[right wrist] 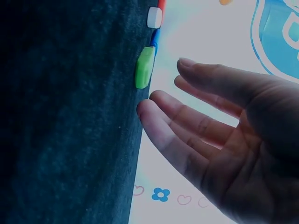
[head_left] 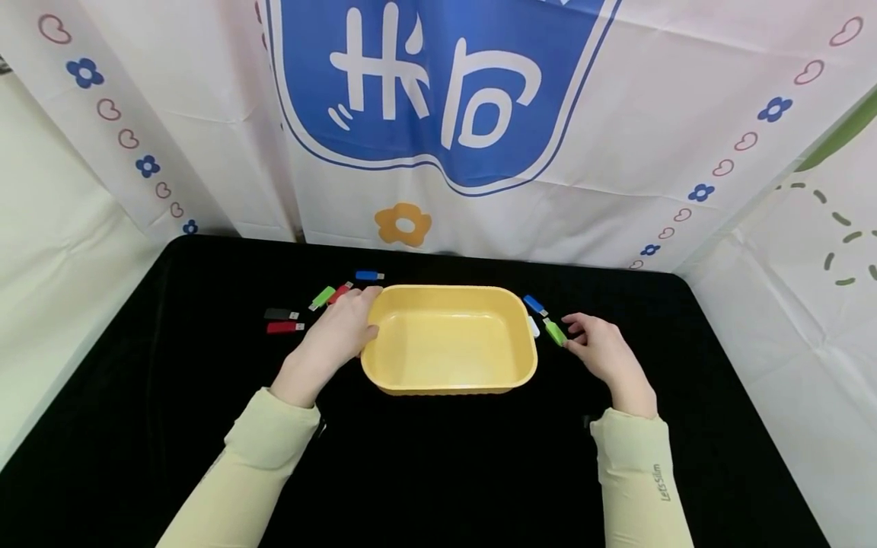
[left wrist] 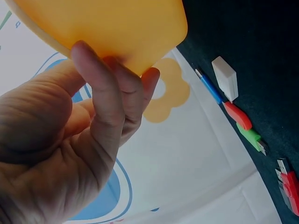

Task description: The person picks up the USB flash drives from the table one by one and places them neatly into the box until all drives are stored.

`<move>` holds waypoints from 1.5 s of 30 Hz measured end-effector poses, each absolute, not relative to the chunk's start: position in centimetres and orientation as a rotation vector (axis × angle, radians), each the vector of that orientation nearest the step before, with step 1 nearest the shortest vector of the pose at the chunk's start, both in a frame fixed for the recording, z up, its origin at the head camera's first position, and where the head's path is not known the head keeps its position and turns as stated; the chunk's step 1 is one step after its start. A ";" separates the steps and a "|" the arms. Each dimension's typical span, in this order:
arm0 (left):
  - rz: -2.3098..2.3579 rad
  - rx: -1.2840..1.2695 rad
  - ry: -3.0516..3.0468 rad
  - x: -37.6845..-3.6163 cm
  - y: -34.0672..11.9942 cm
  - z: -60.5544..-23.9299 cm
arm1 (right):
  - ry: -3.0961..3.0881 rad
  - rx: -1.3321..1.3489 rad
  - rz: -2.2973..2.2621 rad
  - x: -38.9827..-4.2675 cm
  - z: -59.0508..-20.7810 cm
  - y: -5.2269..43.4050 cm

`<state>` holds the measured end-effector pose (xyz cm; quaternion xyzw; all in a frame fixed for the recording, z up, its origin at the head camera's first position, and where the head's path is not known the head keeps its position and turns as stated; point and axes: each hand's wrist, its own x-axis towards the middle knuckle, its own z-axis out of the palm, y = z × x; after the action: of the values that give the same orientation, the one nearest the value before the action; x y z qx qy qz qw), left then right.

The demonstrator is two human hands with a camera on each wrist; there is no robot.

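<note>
A yellow tray (head_left: 448,339) sits in the middle of the black table (head_left: 438,472). My left hand (head_left: 342,327) grips its left rim, and in the left wrist view the fingers (left wrist: 112,98) curl against the tray (left wrist: 107,28). My right hand (head_left: 592,342) hovers just right of the tray with fingers stretched out and holding nothing. Its fingertips (right wrist: 154,109) are close to a green USB stick (head_left: 555,332) (right wrist: 145,67) without touching it. A white stick (head_left: 534,327) and a blue stick (head_left: 535,305) lie beside the green one.
Left of the tray lie more sticks: blue (head_left: 368,275), green (head_left: 321,297), red (head_left: 340,292), black (head_left: 281,313), red (head_left: 285,327), and a white one (left wrist: 225,78). A printed cloth backdrop (head_left: 438,114) hangs along the table's far edge.
</note>
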<state>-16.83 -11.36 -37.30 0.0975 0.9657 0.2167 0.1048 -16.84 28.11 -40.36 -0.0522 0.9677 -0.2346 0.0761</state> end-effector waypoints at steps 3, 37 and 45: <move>0.672 0.259 2.780 -16.7 -11.3 -37.1 | 2.913 -0.201 -0.677 -17.0 -40.7 28.1; 0.680 0.394 2.563 -16.2 -11.8 -36.3 | 2.977 -0.229 -0.540 -17.8 -41.6 26.4; 0.678 0.396 2.558 -16.3 -11.7 -36.3 | 2.972 -0.108 -0.501 -18.9 -41.5 25.9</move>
<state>-16.33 -11.73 -36.29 0.1439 0.9301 0.2467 0.2309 -18.86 25.85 -41.52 -0.0357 0.9835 -0.1660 0.0629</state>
